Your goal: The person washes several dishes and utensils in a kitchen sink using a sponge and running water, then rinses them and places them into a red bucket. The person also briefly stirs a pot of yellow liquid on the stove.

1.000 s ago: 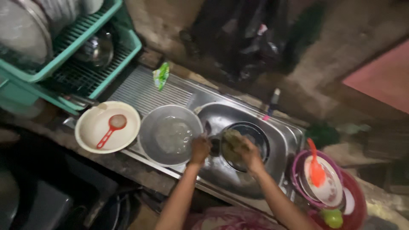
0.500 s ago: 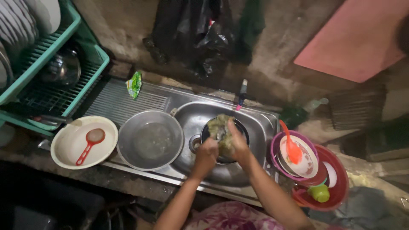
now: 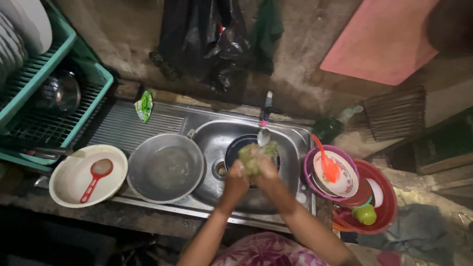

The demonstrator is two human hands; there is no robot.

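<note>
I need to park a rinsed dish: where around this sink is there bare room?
The ribbed steel drainboard is bare between the green sachet, teal dish rack and grey metal basin. The sink bowl is crowded: a dark pot, both hands and the green scrubber. Stacked bowls fill the right.

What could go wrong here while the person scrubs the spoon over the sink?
The spoon looks wet and soapy under the green sponge, so it might slip from the left hand or right hand into the sink. The metal bowl seems to overhang the counter's front edge, so an elbow bump might tip it. Dim light could hide leftover dirt.
</note>
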